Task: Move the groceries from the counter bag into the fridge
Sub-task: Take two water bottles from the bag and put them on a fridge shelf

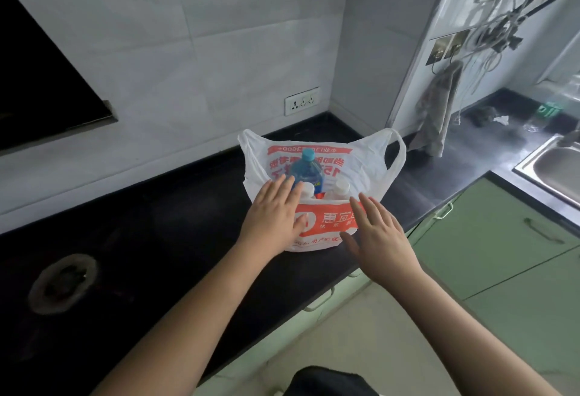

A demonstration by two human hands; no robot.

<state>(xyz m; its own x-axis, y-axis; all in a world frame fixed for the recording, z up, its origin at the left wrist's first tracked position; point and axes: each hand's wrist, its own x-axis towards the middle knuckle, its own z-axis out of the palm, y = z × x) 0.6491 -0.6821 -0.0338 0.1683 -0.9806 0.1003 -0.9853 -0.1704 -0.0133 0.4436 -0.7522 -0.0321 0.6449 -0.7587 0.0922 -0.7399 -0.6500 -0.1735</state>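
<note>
Black counter [163, 239] (grey-tiled wall [194, 60]), white bag [370, 157].

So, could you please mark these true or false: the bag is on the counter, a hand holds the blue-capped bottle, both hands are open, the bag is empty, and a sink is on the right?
1. The bag stands on the counter. True.
2. A hand holds the blue-capped bottle. False: the bottle stands in the bag, ungripped.
3. Both hands are open. True: the left hand and right hand have spread fingers at the bag's front.
4. The bag is empty. False: it holds the bottle and white-capped containers.
5. A sink is on the right. True.
</note>
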